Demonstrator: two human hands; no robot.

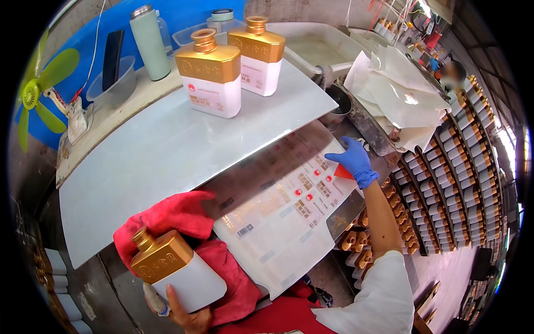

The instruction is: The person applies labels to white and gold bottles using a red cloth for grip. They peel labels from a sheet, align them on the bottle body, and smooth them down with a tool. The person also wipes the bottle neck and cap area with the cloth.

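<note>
My left hand (pixel 189 318), one finger wrapped in white, grips a bottle (pixel 194 281) near its base. The bottle has a white body and a gold shoulder and neck, and tilts over a crumpled red cloth (pixel 175 214). At the right, my blue-gloved right hand (pixel 356 161) is over the far right part of a decal sheet (pixel 267 245) printed with red dots, gold and dark lettering blocks. A red-orange flat piece (pixel 343 173) shows under its palm and appears held; the fingertips are partly hidden. Two labelled bottles (pixel 214 83) (pixel 266 69) stand upright on the grey board (pixel 133 161).
A green fan (pixel 41 86), phone (pixel 113 58) in a plastic bowl (pixel 119 83) and green flask (pixel 150 44) line the far left. Beyond the board stand a pot (pixel 340 106), a water basin (pixel 317 47) and loose paper sheets (pixel 395 92). Racks of bottles (pixel 445 178) fill the right.
</note>
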